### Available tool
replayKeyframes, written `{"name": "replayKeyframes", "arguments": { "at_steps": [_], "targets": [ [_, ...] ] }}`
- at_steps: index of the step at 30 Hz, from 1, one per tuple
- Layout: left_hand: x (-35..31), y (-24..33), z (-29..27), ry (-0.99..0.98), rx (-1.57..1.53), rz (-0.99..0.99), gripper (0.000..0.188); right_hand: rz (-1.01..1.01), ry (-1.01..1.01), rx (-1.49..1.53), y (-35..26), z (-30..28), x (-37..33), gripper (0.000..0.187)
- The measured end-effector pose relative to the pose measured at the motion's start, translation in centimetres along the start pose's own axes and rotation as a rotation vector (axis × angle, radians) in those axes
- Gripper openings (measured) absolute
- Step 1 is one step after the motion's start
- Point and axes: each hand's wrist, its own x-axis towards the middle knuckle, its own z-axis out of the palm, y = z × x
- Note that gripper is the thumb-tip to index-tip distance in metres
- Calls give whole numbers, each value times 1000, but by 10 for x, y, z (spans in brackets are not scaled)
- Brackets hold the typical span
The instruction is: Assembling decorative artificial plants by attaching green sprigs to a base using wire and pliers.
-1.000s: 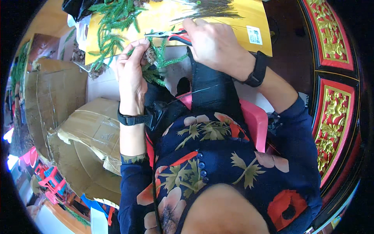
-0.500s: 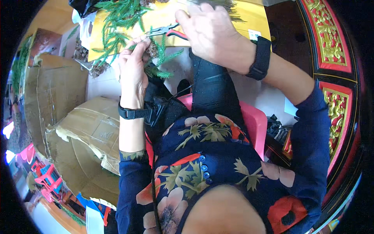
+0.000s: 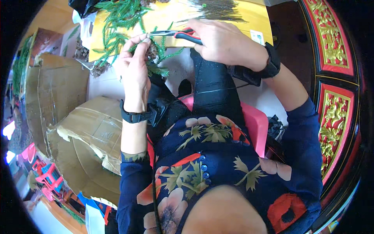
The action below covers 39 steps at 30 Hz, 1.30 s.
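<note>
My right hand (image 3: 223, 42) is wrapped round the red-and-black handles of a pair of long-nose pliers (image 3: 170, 33). The pliers' jaws point left and reach the fingertips of my left hand (image 3: 134, 54). Thumb and forefinger of that hand pinch together at the end of a green artificial pine sprig (image 3: 159, 58). A brown pine cone (image 3: 152, 51) hangs among its needles, just below the jaws. What exactly sits between the jaws is too small to make out.
More green pine sprigs (image 3: 119, 19) lie on the yellow table (image 3: 171, 15), with a bundle of thin dark wires (image 3: 218, 9) at its far side. Opened cardboard boxes (image 3: 89, 117) stand at my left. Red-and-gold carved panels (image 3: 335, 121) line the right.
My right hand has turned and lowered, bringing the pliers nearly level. More of the wire bundle shows behind it. My left hand keeps its pinch in almost the same place.
</note>
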Motion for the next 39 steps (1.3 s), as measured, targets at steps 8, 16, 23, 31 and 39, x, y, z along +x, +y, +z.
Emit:
{"name": "replayKeyframes", "arguments": {
  "at_steps": [8, 16, 23, 31, 39],
  "targets": [
    [-1, 3, 3, 19, -37, 61, 14, -114, 35, 263, 9, 6, 5, 31],
    [-7, 7, 6, -8, 107, 166, 13, -2, -210, 322, 3, -4, 3, 35],
    [-9, 15, 7, -80, 0, -18, 15, 9, -305, 247, 2, -12, -1, 42],
    [-10, 16, 2, -168, 41, -96, 15, -85, -306, 256, 5, -8, -6, 52],
    [-11, 15, 4, -169, 74, -85, 15, -116, -312, 208, 5, -6, -9, 56]
  ]
}}
